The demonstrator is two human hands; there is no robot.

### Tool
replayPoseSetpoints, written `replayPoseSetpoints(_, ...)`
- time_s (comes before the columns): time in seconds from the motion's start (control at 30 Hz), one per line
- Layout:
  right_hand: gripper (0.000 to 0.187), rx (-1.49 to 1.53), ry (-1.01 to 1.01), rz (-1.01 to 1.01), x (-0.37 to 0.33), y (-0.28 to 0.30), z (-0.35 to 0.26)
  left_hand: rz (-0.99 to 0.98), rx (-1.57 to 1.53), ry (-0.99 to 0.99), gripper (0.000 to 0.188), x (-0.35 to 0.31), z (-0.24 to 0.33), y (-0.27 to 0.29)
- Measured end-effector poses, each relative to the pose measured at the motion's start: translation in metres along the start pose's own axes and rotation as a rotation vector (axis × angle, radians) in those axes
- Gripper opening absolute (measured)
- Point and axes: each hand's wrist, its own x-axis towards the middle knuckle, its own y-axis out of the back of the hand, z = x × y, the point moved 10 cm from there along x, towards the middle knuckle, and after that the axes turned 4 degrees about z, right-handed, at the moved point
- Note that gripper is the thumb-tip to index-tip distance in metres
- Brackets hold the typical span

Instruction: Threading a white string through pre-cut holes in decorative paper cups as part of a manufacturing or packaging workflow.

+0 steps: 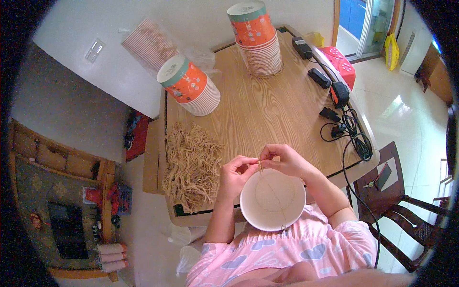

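Note:
A round white paper tub (272,219) sits against my lap at the table's near edge, its open mouth facing up. Above its far rim, my left hand (237,174) and my right hand (285,161) meet with closed fingertips. Pinched between them is a short end of tan cord (260,166). A thin strand runs from there across the tub's inside toward the near rim, where a small metal-looking piece (283,227) hangs. How the cord is fixed at the far rim is partly hidden by my fingers. Left of my hands lies a loose heap of tan cords (193,167).
Orange-and-green tubs stand nested in a left stack (191,86) and a taller far stack (258,43). Another stack in clear plastic (150,45) lies behind. Black adapters (339,94) and coiled cable (356,138) line the right edge. A dark wooden chair (389,191) stands at right.

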Motion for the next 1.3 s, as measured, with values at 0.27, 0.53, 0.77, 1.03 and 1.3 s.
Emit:
replayPoseSetpoints(0.27, 0.009, -0.013, -0.032, 0.008, 0.000, 0.001, 0.000, 0.007, -0.102, 0.106, 0.005, -0.001, -0.010, -0.005)
replayPoseSetpoints(0.53, 0.012, 0.023, 0.039, 0.036, -0.001, -0.001, -0.010, 0.019, -0.261, 0.214, 0.004, 0.000, -0.024, -0.006)
replayPoseSetpoints(0.77, 0.013, -0.092, 0.038, 0.005, 0.000, 0.000, -0.010, -0.006, -0.243, 0.204, 0.004, -0.001, -0.020, -0.008)
replayPoseSetpoints(1.03, 0.012, -0.129, 0.029, 0.016, -0.006, 0.002, -0.009, -0.002, -0.315, 0.243, 0.003, -0.002, -0.030, -0.005)
replayPoseSetpoints(1.3, 0.013, -0.225, -0.016, -0.010, -0.004, -0.002, -0.012, 0.005, -0.340, 0.195, 0.003, -0.001, -0.022, -0.003)
